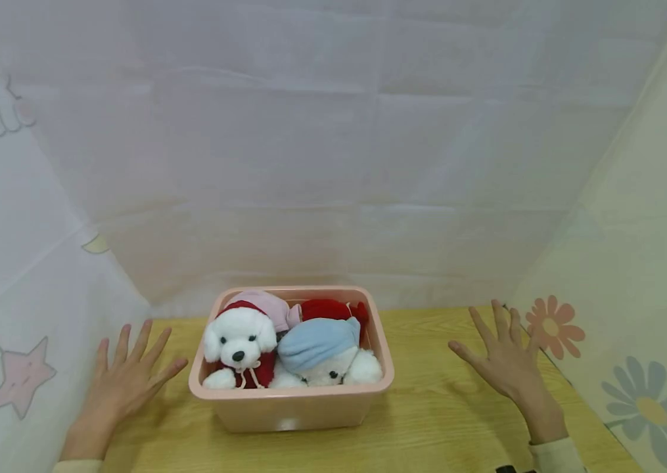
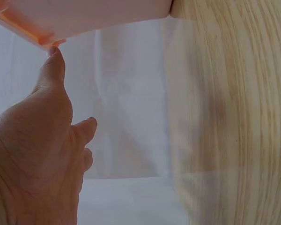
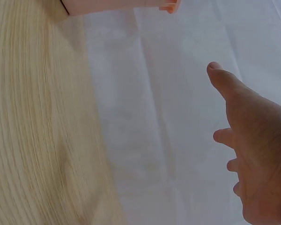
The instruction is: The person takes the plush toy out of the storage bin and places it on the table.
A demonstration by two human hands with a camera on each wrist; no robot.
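Observation:
A pink plastic bin (image 1: 292, 410) stands on the wooden table, filled with plush toys. At its left front sits a white plush dog (image 1: 242, 341) in a red hood and red clothes. Beside it lies a white plush toy in a light blue hat (image 1: 317, 343). Behind them show a pink cloth piece (image 1: 259, 306) and a red one (image 1: 324, 309), mostly hidden. My left hand (image 1: 126, 381) is spread to the left of the bin, its thumb pointing toward the rim. My right hand (image 1: 507, 361) is spread well to the right of the bin. Both hands hold nothing.
The wooden table (image 1: 428, 407) reaches back to a pale cloth wall (image 1: 309, 164). A cloth with a pink star (image 1: 21, 376) hangs at the left; another with a red flower (image 1: 553, 326) and a blue-grey flower hangs at the right. A small dark object (image 1: 507, 469) shows at the bottom edge.

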